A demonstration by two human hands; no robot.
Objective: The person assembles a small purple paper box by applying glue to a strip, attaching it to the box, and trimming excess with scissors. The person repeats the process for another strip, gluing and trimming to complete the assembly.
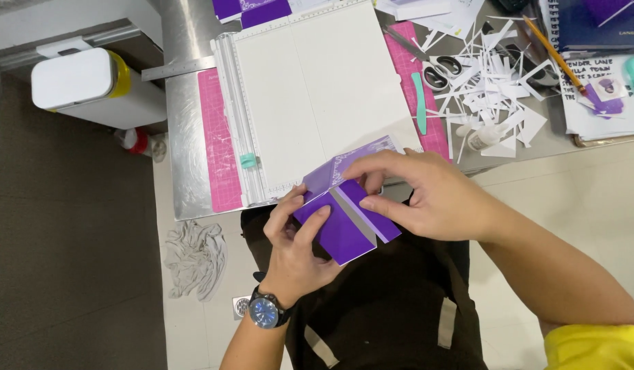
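Fingers (315, 220) of both hands pinch purple card (344, 229), seemingly folded.

Two hands work here: one left hand (300, 236) and one right hand (419, 195). Between them sits one folded purple card box (344, 229). One wristwatch (265, 312) shows. On the steel table (183, 137) lie one white paper trimmer (317, 89), one pink cutting mat (217, 137), one metal ruler (178, 68), one pair of scissors (437, 68), one teal folding tool (419, 103), one pencil (553, 55) and one small glue bottle (482, 137). White paper scraps (495, 82) are too many to count. On the floor are one white lidded bin (77, 79), one crumpled rag (193, 257) and one drain (240, 306).
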